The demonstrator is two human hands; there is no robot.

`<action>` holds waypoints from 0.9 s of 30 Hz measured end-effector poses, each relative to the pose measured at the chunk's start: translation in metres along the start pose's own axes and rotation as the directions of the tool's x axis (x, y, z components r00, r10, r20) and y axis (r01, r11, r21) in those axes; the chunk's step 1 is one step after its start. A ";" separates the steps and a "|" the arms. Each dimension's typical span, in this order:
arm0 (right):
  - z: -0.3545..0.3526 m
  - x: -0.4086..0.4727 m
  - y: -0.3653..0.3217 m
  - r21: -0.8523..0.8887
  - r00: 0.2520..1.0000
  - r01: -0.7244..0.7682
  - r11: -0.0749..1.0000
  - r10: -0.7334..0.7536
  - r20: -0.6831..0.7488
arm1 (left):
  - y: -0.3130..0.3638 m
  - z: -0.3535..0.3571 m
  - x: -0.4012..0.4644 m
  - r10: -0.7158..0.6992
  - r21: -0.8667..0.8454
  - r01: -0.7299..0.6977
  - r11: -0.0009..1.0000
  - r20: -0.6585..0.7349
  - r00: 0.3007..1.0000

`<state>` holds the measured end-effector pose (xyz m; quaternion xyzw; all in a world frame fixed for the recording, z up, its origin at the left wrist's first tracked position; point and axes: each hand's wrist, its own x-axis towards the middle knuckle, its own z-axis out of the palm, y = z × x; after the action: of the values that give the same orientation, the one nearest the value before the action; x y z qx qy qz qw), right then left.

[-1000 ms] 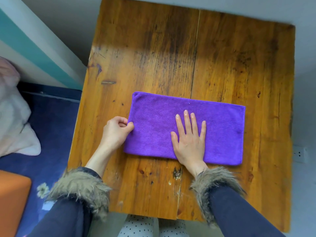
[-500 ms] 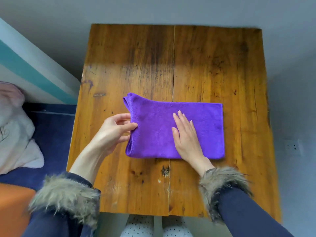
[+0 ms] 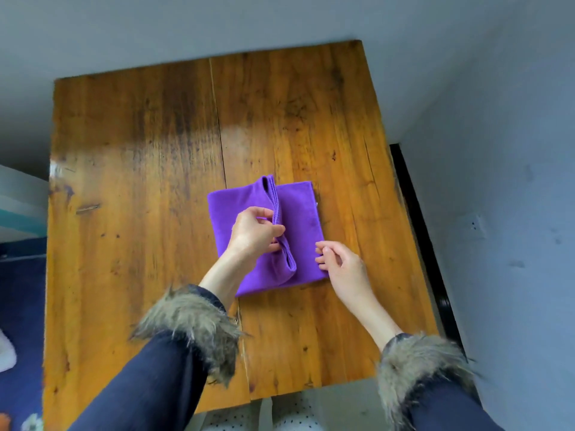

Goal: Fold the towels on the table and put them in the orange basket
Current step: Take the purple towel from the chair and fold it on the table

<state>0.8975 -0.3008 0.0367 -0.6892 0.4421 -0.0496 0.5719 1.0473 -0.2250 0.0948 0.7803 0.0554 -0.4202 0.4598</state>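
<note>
Wooden table [image 3: 124, 213]; left hand [image 3: 253, 230] pinches plush purple towel [image 3: 300, 219].

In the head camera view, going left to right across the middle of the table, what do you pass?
Bare wooden table → left hand, pinching the raised edge of the purple towel → right hand at the towel's right edge → bare table → grey wall.

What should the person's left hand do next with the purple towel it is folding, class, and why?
Probably carry the pinched edge on across and lay it on the right edge. The left hand holds the purple cloth towel's flap only midway, raised off the wooden table; the right hand waits loosely at that edge.
</note>
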 end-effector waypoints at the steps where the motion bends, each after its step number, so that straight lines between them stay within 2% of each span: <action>1: -0.001 0.002 0.003 0.006 1.000 -0.015 1.000 0.015 0.014 | -0.001 0.006 0.003 0.016 0.014 -0.015 1.000 -0.022 1.000; 6: -0.006 0.008 0.009 0.037 0.996 -0.065 0.997 0.063 0.058 | -0.003 0.030 0.009 0.095 0.085 -0.092 0.992 -0.026 0.995; 10: -0.009 0.011 0.005 0.102 0.990 -0.125 0.987 0.116 0.083 | -0.006 0.047 0.015 0.092 0.169 -0.090 0.981 -0.005 0.996; 14: -0.014 0.015 0.002 0.089 0.983 -0.157 0.984 0.146 0.114 | -0.011 0.057 0.017 0.104 0.150 -0.102 0.983 -0.006 0.995; 17: -0.013 0.017 0.000 0.078 0.983 -0.173 0.982 0.167 0.081 | -0.020 0.054 0.010 0.204 0.172 -0.201 0.964 0.003 0.979; 18: -0.011 0.018 -0.001 0.059 0.984 -0.169 0.984 0.165 0.063 | -0.025 0.049 0.007 0.308 0.226 -0.294 0.929 -0.027 0.951; 20: -0.008 0.022 -0.005 -0.037 0.987 -0.156 0.987 0.157 0.032 | -0.037 0.031 0.003 0.583 0.424 -0.499 0.756 -0.089 0.808; 22: -0.004 0.026 -0.010 -0.170 0.991 -0.127 0.977 0.133 0.020 | -0.050 0.011 0.003 0.752 0.637 -0.547 0.543 -0.079 0.655; 23: -0.002 0.028 -0.012 -0.233 0.993 -0.109 0.966 0.117 0.019 | -0.057 0.001 0.005 0.782 0.717 -0.524 0.461 -0.049 0.621; 24: -0.001 0.029 -0.014 -0.287 0.994 -0.094 0.953 0.103 0.018 | -0.063 -0.008 0.009 0.786 0.782 -0.488 0.387 -0.003 0.618; 27: 0.002 0.028 -0.013 -0.357 0.998 -0.058 0.932 0.060 -0.005 | -0.078 -0.022 0.019 0.669 0.890 -0.391 0.237 0.143 0.730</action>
<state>0.9226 -0.3187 0.0342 -0.7680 0.4626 0.0506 0.4399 1.0359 -0.1692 0.0333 0.9168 -0.3779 -0.0915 0.0910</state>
